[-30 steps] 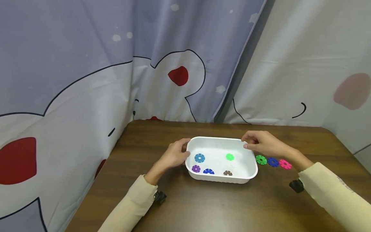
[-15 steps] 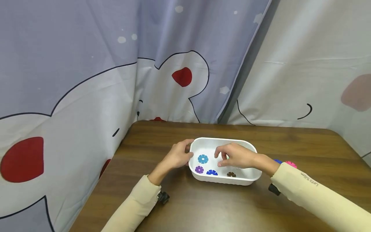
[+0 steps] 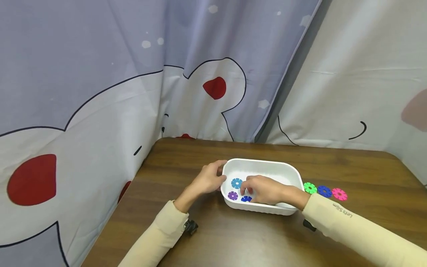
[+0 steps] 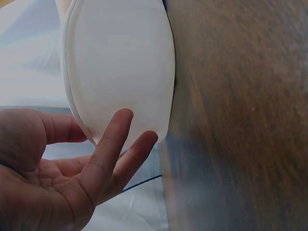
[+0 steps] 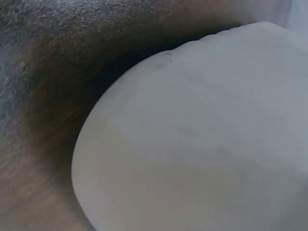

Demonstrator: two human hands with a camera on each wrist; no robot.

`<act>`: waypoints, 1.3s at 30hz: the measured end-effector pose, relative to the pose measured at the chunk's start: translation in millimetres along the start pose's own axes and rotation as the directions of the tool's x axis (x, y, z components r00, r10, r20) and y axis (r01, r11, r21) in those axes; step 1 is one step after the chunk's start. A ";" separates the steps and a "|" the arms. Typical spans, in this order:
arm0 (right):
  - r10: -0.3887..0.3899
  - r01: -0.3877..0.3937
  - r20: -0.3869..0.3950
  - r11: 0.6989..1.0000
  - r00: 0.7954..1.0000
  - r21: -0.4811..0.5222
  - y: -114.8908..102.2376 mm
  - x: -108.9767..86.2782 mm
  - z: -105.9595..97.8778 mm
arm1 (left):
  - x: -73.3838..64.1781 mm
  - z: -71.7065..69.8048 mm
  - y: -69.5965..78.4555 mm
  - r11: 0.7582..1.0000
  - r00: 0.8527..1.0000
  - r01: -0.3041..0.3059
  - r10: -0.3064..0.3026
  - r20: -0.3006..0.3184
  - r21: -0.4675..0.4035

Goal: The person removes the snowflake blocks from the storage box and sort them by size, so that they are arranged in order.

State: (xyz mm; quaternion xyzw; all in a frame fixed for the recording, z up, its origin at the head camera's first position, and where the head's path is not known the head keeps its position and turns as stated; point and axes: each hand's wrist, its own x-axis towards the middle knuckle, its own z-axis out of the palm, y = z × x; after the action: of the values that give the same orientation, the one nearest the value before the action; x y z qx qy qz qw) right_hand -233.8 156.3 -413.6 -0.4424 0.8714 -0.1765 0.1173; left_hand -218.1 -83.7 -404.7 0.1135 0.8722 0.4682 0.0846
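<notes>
A white plastic tray (image 3: pixel 263 209) sits on the table, and my left hand (image 3: pixel 208 179) grips its left end. In the left wrist view the thumb crosses the rim while the fingers lie against the outer end wall (image 4: pixel 120 62). My right hand (image 3: pixel 265 190) is down inside the tray, fingers bent and spread, fingertips close to a dark blue flower-shaped disc (image 3: pixel 246 199). Whether they touch it I cannot tell. Left of them lie a light blue disc (image 3: pixel 237 183) and a purple disc (image 3: pixel 232 195). The right wrist view shows only the tray's outer wall (image 5: pixel 192 130) and wood.
To the right of the tray, a green disc (image 3: pixel 310 188), a blue disc (image 3: pixel 324 191) and a pink disc (image 3: pixel 339 194) form a row on the brown wooden table (image 3: pixel 213 237). A patterned curtain (image 3: pixel 193 37) hangs behind the table and along its left side.
My right hand has moved left from the tray's right rim and down into the tray, now covering the light green and brown discs. My left hand keeps its grip on the left end.
</notes>
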 end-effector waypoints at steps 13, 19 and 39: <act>0.032 -0.033 0.018 0.994 0.999 0.105 3.3 0.8 2.4 | -0.6 -0.1 3.4 0.999 1.000 0.005 -0.005 0.005 -0.034; 0.017 -0.019 0.013 0.987 1.000 0.159 3.1 -2.0 0.3 | 0.3 -0.2 1.7 1.000 1.000 0.007 -0.007 0.001 -0.029; 0.108 -0.065 -0.120 0.947 0.987 0.314 25.8 -50.2 -46.7 | 0.1 0.8 1.6 1.000 1.000 0.001 -0.001 -0.007 0.010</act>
State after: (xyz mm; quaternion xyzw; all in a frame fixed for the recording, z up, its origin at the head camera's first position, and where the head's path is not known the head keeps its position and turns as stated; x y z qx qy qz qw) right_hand -240.4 220.6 -379.3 -0.3668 0.8577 -0.3348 0.1332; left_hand -217.8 -82.3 -403.8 0.1119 0.8749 0.4642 0.0811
